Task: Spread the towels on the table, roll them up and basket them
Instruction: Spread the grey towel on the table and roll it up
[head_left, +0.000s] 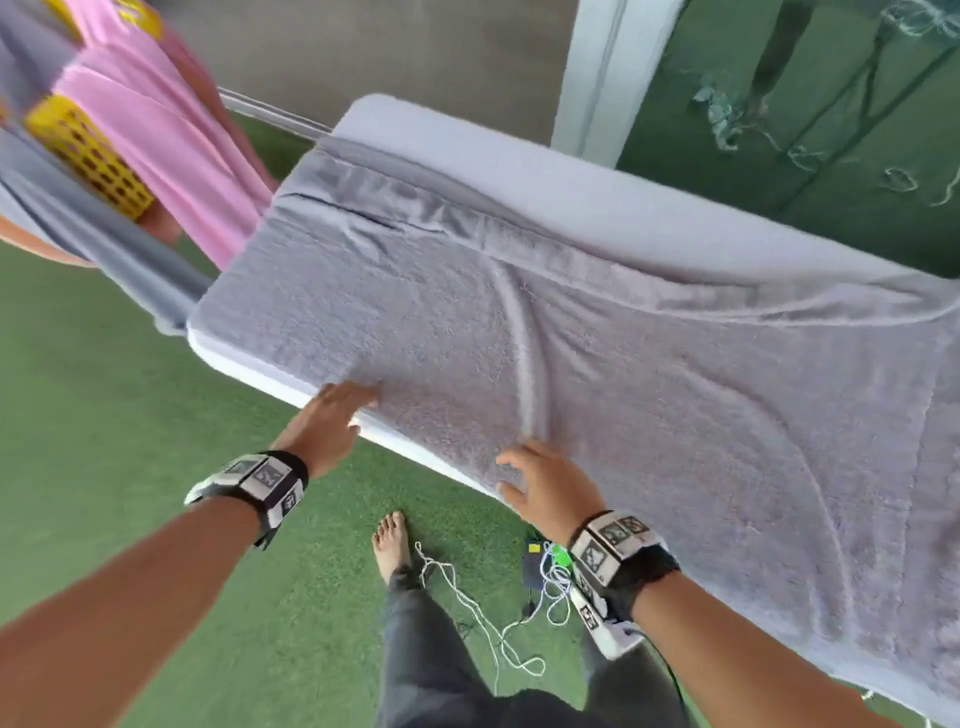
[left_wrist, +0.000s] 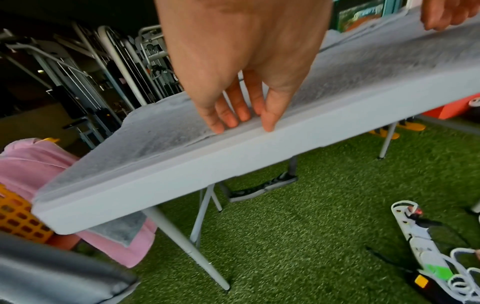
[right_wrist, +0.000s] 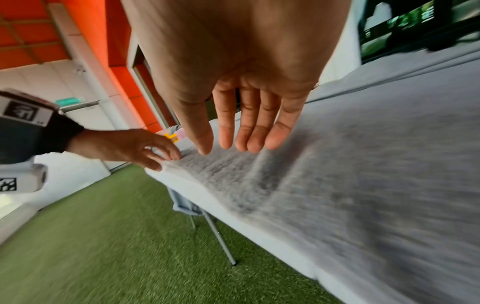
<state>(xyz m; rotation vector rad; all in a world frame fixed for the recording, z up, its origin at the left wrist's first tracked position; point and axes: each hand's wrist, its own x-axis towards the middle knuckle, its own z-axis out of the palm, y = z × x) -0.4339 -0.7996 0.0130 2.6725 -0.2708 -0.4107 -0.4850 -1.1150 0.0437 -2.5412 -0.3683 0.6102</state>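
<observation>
A pale grey towel (head_left: 623, 389) lies spread over the white folding table (head_left: 519, 161), with a long crease running up from its near edge. My left hand (head_left: 358, 400) touches the towel's near-left edge with straight fingers (left_wrist: 233, 121). The right hand (head_left: 511, 473) is spread flat at the near edge by the foot of the crease, its fingers (right_wrist: 249, 131) straight at the towel (right_wrist: 363, 164). A yellow basket (head_left: 88, 156) stands beyond the table's left end, draped with a pink towel (head_left: 171, 135) and a grey one (head_left: 104, 234).
Green artificial turf surrounds the table. White cords and a small dark device (head_left: 540, 566) lie on the turf by my bare foot (head_left: 392, 540). Folding table legs (left_wrist: 187, 246) and a shoe (left_wrist: 262, 187) are underneath. Gym machines (left_wrist: 116, 67) stand behind.
</observation>
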